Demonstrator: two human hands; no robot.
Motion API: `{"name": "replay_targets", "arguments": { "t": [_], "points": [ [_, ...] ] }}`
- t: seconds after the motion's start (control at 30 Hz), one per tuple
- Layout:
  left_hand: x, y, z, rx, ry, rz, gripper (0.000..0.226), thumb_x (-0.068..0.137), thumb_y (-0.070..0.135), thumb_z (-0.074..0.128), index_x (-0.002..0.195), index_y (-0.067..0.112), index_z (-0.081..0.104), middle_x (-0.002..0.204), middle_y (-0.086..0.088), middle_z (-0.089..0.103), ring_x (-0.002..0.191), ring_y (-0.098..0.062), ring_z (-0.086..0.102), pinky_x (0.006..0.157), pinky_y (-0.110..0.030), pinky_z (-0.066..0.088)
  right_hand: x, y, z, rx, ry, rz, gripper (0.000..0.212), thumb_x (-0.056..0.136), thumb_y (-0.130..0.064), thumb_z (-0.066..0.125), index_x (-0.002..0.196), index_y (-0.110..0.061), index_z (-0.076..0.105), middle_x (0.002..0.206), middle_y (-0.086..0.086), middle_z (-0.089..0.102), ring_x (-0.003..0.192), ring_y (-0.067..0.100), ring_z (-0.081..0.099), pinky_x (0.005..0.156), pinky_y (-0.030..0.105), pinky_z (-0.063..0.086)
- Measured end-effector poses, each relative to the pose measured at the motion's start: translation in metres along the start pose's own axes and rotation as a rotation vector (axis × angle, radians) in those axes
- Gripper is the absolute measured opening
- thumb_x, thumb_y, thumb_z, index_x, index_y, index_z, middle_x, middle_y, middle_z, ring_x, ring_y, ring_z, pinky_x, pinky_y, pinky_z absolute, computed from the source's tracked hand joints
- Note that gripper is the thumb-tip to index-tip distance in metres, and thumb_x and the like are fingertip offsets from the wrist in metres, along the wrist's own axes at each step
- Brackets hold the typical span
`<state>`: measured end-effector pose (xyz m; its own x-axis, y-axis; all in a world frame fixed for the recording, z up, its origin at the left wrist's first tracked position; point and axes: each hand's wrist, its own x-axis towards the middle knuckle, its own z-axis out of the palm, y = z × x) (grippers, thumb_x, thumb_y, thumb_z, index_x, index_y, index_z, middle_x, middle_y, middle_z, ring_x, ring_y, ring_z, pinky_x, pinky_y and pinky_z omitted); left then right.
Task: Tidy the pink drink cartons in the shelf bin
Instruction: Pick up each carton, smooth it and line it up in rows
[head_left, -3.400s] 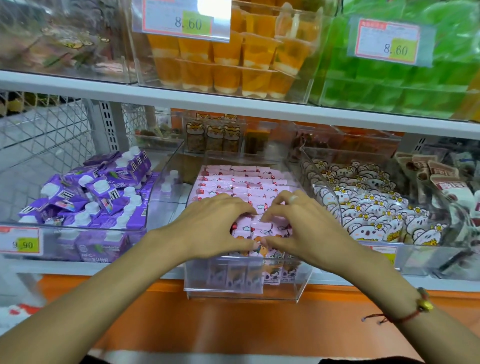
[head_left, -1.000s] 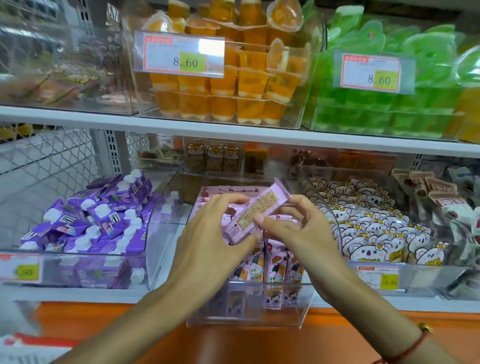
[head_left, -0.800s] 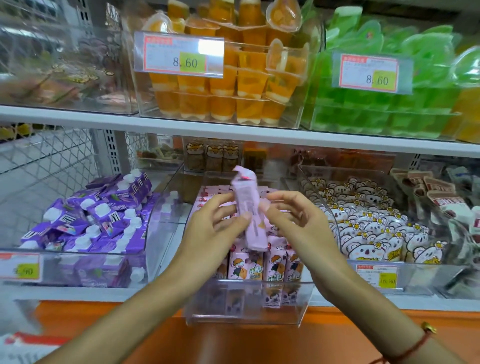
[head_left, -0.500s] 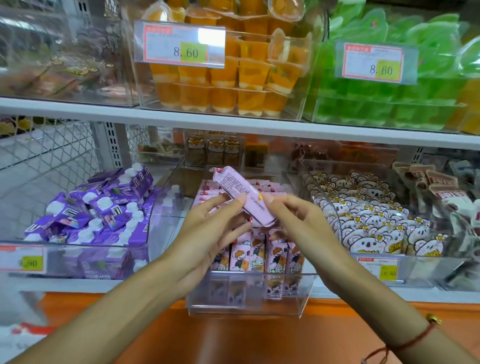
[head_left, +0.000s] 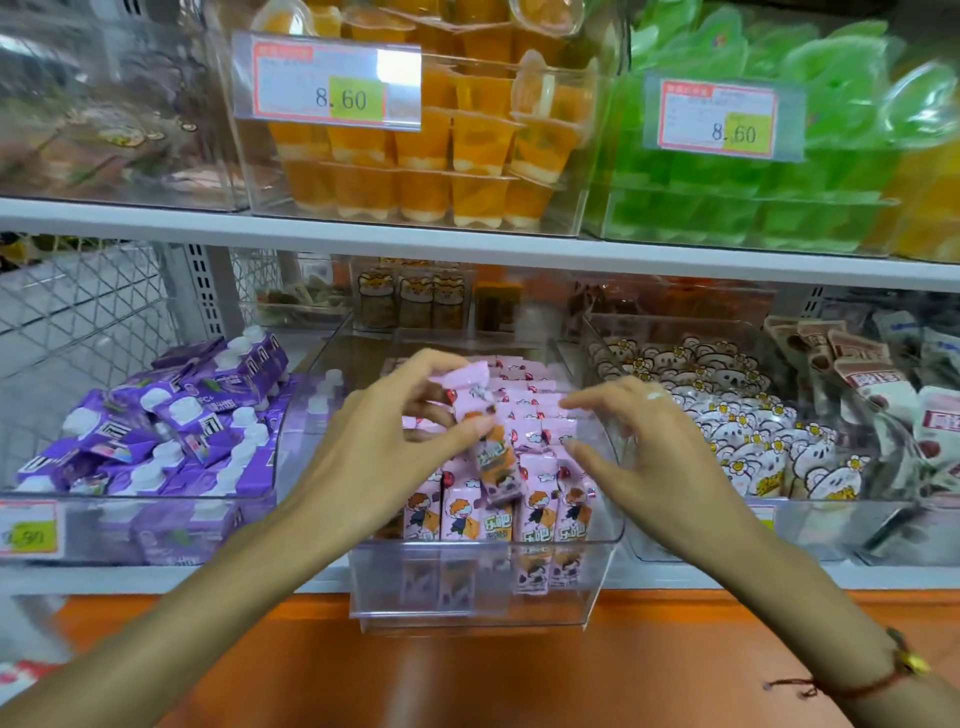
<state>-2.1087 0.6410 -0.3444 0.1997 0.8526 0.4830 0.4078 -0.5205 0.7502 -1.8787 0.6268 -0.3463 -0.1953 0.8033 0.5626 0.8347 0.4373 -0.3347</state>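
Head view of a shop shelf: at far left, purple drink cartons (head_left: 171, 431) with white caps lie jumbled in a clear plastic bin whose front carries a price tag (head_left: 30, 530). Just to the right, a narrow clear shelf bin (head_left: 467, 597) of hard, glossy plastic juts toward the near edge of the shelf (head_left: 467, 577); it holds the pink drink cartons (head_left: 524, 499), slim rectangular packs with cartoon figures printed on them, standing upright in the front row and lying in rows farther back.

The left hand (head_left: 374, 457) reaches in from the lower left, wrist raised, and pinches one pink carton (head_left: 483, 436) between thumb and curled fingers. That carton hangs above the front row, its long axis close to vertical and leaning slightly, the crimped top end up and to the left, the bottom end down among the standing packs. The right hand (head_left: 644, 457) comes in from the lower right, fingers loosely spread and pointing left toward the held carton, gripping nothing; its fingertips (head_left: 571, 447) are just beside the packs, and whether they touch cannot be told. A red cord bracelet (head_left: 857, 686) circles the right wrist.

Farther right, soft white pouches (head_left: 737, 441) printed with flower-and-bear faces fill the next clear bin. On the shelf above, orange jelly cups (head_left: 441, 156) and green jelly cups (head_left: 753, 197) sit stacked in clear bins.
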Motion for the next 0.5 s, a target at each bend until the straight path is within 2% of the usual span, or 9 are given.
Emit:
{"name": "replay_targets", "arguments": {
  "t": [0.07, 0.17, 0.23, 0.3, 0.4, 0.5],
  "points": [
    [0.002, -0.004, 0.000, 0.133, -0.100, -0.024, 0.045, 0.062, 0.067, 0.062, 0.102, 0.048, 0.056, 0.080, 0.013, 0.065, 0.077, -0.001, 0.065, 0.074, -0.031, 0.057, -0.005, 0.008, -0.005, -0.038, 0.027, 0.072, 0.031, 0.085, -0.020, 0.069, 0.114, -0.022, 0.062, 0.105, -0.005, 0.059, 0.100, 0.012, 0.051, 0.078, 0.019, 0.034],
    [0.003, -0.007, 0.010, 0.435, -0.196, 0.049, 0.045, 0.068, 0.069, 0.063, 0.106, 0.047, 0.055, 0.083, 0.023, 0.063, 0.079, 0.005, 0.061, 0.068, -0.020, 0.050, -0.012, 0.014, -0.003, 0.049, -0.025, 0.193, 0.029, 0.088, -0.025, 0.066, 0.117, -0.023, 0.061, 0.085, -0.016, 0.059, 0.076, 0.000, 0.056, 0.061, 0.012, 0.038],
    [0.004, -0.009, 0.021, 0.549, -0.241, 0.132, 0.042, 0.076, 0.055, 0.070, 0.113, 0.042, 0.056, 0.101, 0.023, 0.061, 0.095, -0.002, 0.058, 0.074, -0.027, 0.049, -0.015, 0.013, -0.001, 0.048, -0.050, 0.199, 0.030, 0.090, -0.026, 0.063, 0.120, -0.023, 0.060, 0.074, -0.019, 0.055, 0.069, -0.002, 0.056, 0.057, 0.011, 0.038],
    [0.006, -0.010, 0.028, 0.576, -0.277, 0.141, 0.034, 0.080, 0.044, 0.071, 0.112, 0.038, 0.060, 0.102, 0.022, 0.058, 0.102, -0.005, 0.055, 0.080, -0.030, 0.048, -0.018, 0.011, -0.003, 0.015, -0.073, 0.177, 0.032, 0.090, -0.026, 0.062, 0.122, -0.023, 0.059, 0.073, -0.020, 0.054, 0.068, 0.000, 0.056, 0.057, 0.015, 0.038],
    [0.010, -0.013, 0.031, 0.608, -0.291, 0.125, 0.021, 0.083, 0.047, 0.067, 0.101, 0.035, 0.067, 0.090, 0.021, 0.053, 0.096, -0.006, 0.052, 0.073, -0.028, 0.045, -0.022, 0.007, -0.007, -0.102, -0.061, 0.129, 0.033, 0.091, -0.026, 0.061, 0.123, -0.022, 0.059, 0.091, -0.010, 0.059, 0.084, 0.012, 0.055, 0.069, 0.024, 0.038],
    [0.011, -0.013, 0.030, 0.662, -0.356, 0.155, 0.020, 0.086, 0.048, 0.063, 0.099, 0.034, 0.067, 0.088, 0.018, 0.057, 0.092, -0.008, 0.050, 0.071, -0.030, 0.046, -0.023, -0.006, -0.007, -0.192, -0.018, -0.017, 0.026, 0.094, -0.024, 0.056, 0.116, -0.014, 0.064, 0.104, 0.002, 0.060, 0.101, 0.021, 0.051, 0.078, 0.024, 0.035]
  ]
}}
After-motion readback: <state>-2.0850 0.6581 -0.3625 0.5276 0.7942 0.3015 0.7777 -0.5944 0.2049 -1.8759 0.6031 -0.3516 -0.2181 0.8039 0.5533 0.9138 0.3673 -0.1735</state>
